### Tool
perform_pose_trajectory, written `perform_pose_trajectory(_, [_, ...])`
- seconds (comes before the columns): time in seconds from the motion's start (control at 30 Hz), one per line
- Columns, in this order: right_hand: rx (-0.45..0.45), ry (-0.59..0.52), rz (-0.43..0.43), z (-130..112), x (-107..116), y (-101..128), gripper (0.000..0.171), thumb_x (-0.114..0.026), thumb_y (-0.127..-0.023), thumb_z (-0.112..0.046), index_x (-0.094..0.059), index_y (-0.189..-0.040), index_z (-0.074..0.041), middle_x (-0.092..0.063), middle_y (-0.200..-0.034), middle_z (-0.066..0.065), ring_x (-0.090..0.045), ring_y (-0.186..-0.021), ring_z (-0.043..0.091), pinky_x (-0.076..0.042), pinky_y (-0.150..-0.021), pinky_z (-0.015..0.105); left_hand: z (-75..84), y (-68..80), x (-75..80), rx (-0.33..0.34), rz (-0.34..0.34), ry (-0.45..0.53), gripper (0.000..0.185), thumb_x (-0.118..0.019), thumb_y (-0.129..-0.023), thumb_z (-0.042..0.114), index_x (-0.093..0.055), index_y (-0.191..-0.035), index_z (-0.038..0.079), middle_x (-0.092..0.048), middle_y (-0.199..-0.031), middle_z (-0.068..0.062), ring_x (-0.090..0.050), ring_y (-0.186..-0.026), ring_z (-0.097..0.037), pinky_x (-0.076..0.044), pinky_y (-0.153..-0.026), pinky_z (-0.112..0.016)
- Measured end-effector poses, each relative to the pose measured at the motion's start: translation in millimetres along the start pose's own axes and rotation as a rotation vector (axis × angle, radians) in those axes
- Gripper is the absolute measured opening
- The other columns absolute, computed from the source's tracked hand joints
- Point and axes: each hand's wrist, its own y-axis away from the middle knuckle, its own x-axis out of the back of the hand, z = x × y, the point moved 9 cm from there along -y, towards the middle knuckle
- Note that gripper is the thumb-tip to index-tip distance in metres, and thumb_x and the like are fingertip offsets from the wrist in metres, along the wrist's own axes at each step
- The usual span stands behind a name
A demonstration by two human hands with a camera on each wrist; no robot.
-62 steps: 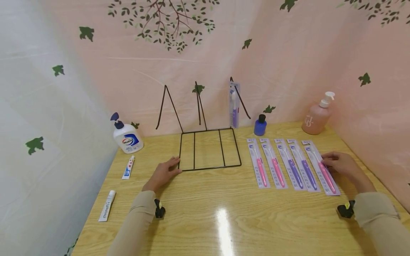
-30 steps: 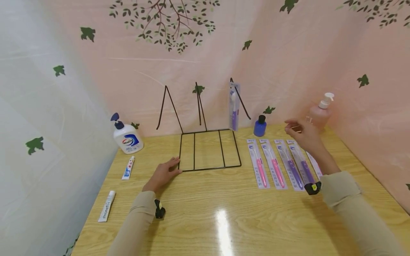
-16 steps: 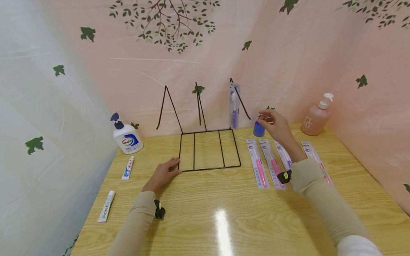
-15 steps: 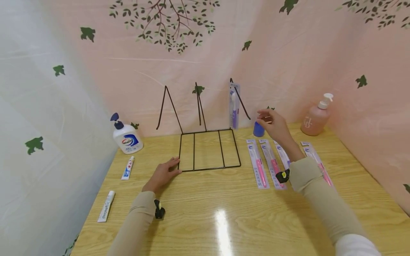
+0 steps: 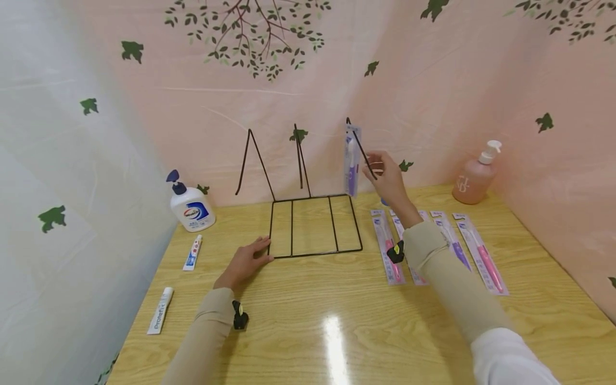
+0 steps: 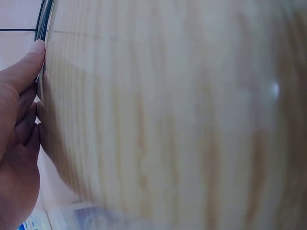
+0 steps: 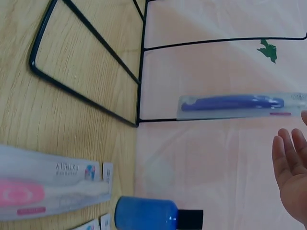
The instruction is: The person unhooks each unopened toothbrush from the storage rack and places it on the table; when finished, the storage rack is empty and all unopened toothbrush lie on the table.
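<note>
My left hand (image 5: pixel 246 262) rests on the table at the front left corner of a black wire display rack (image 5: pixel 317 253). Its thumb (image 6: pixel 31 64) touches the wire. A packaged toothbrush (image 5: pixel 352 174) with a purple handle hangs from the rack's right-hand hook. My right hand (image 5: pixel 389 179) is raised just right of it, around the hook's lower end, with fingers slightly bent and no object visible in them. Whether it touches the hook, I cannot tell. Several packaged toothbrushes, such as the pink one (image 5: pixel 486 262), lie in a row at right, partly behind my right arm.
A blue bottle (image 7: pixel 146 213) with a black cap stands behind my right wrist. The pink pump bottle (image 5: pixel 474 179) is at back right, the white pump bottle (image 5: pixel 192 208) at back left. Two tubes, a small one (image 5: pixel 192 253) and a larger one (image 5: pixel 160 310), lie at left.
My right hand has left the rightmost toothbrush and travelled left past the blue bottle to the right-hand hook. The hanging toothbrush sways slightly. My left hand stays put.
</note>
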Motion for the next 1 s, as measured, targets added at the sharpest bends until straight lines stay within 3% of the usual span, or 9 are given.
perform_pose_trajectory(0.13, [0.026, -0.074, 0.018, -1, -8, -6, 0.037, -0.062, -0.093, -0.01, -0.053, -0.128, -0.004, -0.059, -0.116, 0.019, -0.059, -0.108, 0.031, -0.05, -0.094, 0.044, 1.6, -0.5, 0.0, -0.007, 0.004, 0.005, 0.06, -0.063, -0.093, 0.032, -0.042, -0.145, 0.013, -0.032, -0.154, -0.014, -0.029, -0.143, -0.032, -0.026, -0.114, -0.053])
perform_pose_trajectory(0.3, [-0.006, -0.1, 0.038, 0, -14, -14, 0.034, -0.061, -0.094, -0.01, -0.053, -0.126, -0.001, -0.057, -0.116, 0.021, -0.058, -0.106, 0.028, -0.051, -0.092, 0.042, 4.2, -1.7, 0.4, -0.02, 0.005, 0.01, 0.059, -0.063, -0.093, 0.031, -0.043, -0.145, 0.012, -0.033, -0.153, -0.013, -0.029, -0.143, -0.032, -0.026, -0.115, -0.052])
perform_pose_trajectory(0.43, [-0.042, -0.087, 0.051, -4, -15, -16, 0.029, -0.059, -0.095, -0.011, -0.054, -0.122, -0.003, -0.059, -0.108, 0.016, -0.059, -0.096, 0.021, -0.052, -0.085, 0.035, 4.8, -2.1, 0.3, -0.011, -0.003, 0.012, 0.059, -0.062, -0.093, 0.032, -0.042, -0.145, 0.013, -0.031, -0.154, -0.013, -0.028, -0.143, -0.032, -0.025, -0.115, -0.053])
perform_pose_trajectory(0.6, [-0.018, -0.079, 0.072, -9, -15, -16, 0.026, -0.058, -0.095, -0.011, -0.055, -0.12, -0.005, -0.058, -0.095, 0.007, -0.058, -0.085, 0.017, -0.049, -0.074, 0.026, 5.9, -2.4, 0.9, -0.011, -0.005, 0.008, 0.059, -0.062, -0.093, 0.032, -0.042, -0.145, 0.012, -0.031, -0.154, -0.013, -0.027, -0.143, -0.032, -0.025, -0.115, -0.053])
perform_pose_trajectory(0.8, [0.035, -0.165, 0.071, -10, -15, -14, 0.03, -0.058, -0.094, -0.005, -0.053, -0.124, -0.003, -0.057, -0.091, 0.007, -0.059, -0.079, 0.031, -0.05, -0.067, 0.021, 5.4, -3.0, 2.2, -0.027, 0.01, 0.003, 0.058, -0.063, -0.093, 0.029, -0.043, -0.144, 0.01, -0.035, -0.152, -0.011, -0.028, -0.143, -0.031, -0.025, -0.115, -0.052])
perform_pose_trajectory(1.0, [0.104, -0.139, 0.036, -41, -9, 2, 0.033, -0.054, -0.095, -0.001, -0.048, -0.127, 0.005, -0.059, -0.092, 0.016, -0.059, -0.077, 0.045, -0.053, -0.068, 0.028, 2.8, -2.0, 2.0, -0.037, 0.018, -0.006, 0.058, -0.063, -0.093, 0.028, -0.044, -0.144, 0.008, -0.037, -0.152, -0.01, -0.029, -0.143, -0.031, -0.026, -0.115, -0.052])
